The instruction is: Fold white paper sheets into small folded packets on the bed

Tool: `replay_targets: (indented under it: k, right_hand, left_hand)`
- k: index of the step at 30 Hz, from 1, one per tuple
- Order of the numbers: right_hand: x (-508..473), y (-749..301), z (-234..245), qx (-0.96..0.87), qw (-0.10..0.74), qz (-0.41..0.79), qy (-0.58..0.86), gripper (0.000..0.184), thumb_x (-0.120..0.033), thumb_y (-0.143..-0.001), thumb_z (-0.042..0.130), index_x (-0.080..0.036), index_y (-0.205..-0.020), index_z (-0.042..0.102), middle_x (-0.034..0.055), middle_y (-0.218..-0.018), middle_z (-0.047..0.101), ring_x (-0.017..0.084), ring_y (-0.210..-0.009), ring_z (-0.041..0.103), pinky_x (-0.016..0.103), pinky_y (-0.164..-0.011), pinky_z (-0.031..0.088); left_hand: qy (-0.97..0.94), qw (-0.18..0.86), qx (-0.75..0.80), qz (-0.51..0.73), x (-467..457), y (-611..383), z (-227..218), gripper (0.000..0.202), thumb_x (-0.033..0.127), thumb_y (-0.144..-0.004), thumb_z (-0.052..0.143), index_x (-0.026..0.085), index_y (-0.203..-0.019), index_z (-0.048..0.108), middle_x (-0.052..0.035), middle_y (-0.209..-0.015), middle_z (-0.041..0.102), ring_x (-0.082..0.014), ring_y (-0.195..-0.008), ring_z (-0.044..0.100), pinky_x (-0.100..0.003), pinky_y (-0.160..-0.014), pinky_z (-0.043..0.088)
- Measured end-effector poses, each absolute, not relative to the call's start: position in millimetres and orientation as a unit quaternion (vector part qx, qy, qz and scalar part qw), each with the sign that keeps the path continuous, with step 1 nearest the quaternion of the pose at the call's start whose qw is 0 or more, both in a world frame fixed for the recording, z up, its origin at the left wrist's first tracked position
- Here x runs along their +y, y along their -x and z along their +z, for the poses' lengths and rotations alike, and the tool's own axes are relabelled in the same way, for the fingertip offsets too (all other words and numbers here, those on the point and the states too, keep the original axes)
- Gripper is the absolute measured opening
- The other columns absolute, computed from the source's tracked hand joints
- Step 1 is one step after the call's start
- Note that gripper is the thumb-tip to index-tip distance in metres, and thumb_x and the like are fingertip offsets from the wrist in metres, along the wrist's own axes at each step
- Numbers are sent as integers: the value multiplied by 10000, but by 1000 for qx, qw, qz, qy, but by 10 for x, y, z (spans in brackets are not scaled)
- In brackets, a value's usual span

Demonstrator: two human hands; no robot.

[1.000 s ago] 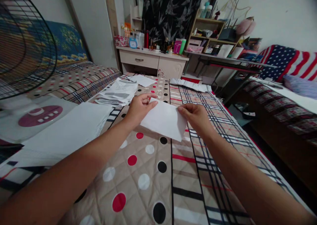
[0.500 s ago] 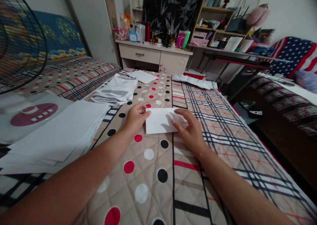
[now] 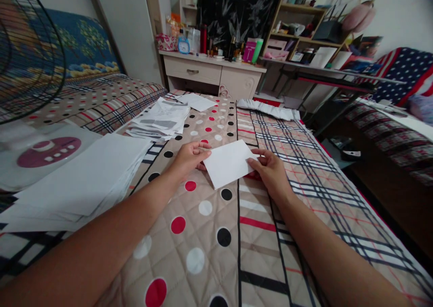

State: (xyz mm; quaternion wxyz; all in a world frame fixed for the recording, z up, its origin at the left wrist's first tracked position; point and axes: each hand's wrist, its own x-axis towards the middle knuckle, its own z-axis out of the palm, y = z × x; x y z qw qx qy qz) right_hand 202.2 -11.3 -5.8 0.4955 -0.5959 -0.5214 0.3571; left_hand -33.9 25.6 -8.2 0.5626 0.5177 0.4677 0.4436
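A folded white paper (image 3: 228, 163) is held just above the quilted bed cover (image 3: 209, 244), tilted so its near corner points down. My left hand (image 3: 189, 157) pinches its left edge with thumb and fingers. My right hand (image 3: 269, 171) grips its right edge, fingers curled under the sheet. Both forearms reach in from the bottom of the view.
A thick stack of white sheets (image 3: 81, 180) lies at the left. Several folded papers (image 3: 162, 120) are piled farther back, with a single sheet (image 3: 197, 102) behind them. A fan (image 3: 27, 54) stands at the far left. A dresser (image 3: 211, 75) and shelves (image 3: 304, 32) stand beyond the bed.
The paper lay flat on the cover with my right hand pressing on it; now both hands have lifted it by its edges and turned it slightly.
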Motion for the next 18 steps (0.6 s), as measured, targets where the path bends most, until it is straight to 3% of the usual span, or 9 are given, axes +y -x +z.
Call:
replay_targets:
  k: [5, 11, 14, 18]
  right_hand:
    - [-82, -2108, -83, -638, 435, 210, 600, 351, -389, -727, 723, -196, -1017, 681, 88, -1017, 700, 221, -838, 651, 359, -725, 538]
    - [-74, -2096, -75, -768, 378, 222, 466, 664, -508, -633, 811, -232, -1210, 630, 117, -1323, 585, 294, -1248, 520, 450, -1044, 418]
    - [-60, -2148, -86, -807, 313, 206, 456, 835, -554, -595, 820, -240, -1324, 563, 145, -1425, 496, 328, -1328, 441, 499, -1097, 348]
    - [-51, -2207, -63, -831, 257, 193, 454, 899, -526, -592, 831, -229, -1380, 516, 160, -1471, 442, 340, -1346, 417, 519, -1099, 334]
  left_hand:
    - [-575, 522, 489, 398, 268, 347, -122, 264, 238, -755, 680, 128, -993, 653, -59, -812, 678, -121, -615, 615, -181, -443, 495]
    - [-584, 515, 485, 399, 289, 353, -163, 331, 392, -789, 665, 147, -1011, 677, -72, -888, 690, -142, -685, 633, -200, -469, 512]
    - [-580, 523, 483, 396, 281, 359, -147, 357, 427, -772, 686, 147, -994, 680, -65, -863, 689, -144, -688, 635, -206, -490, 515]
    - [-570, 539, 482, 390, 267, 377, -109, 364, 402, -737, 728, 141, -988, 687, -73, -863, 694, -149, -709, 641, -213, -526, 513]
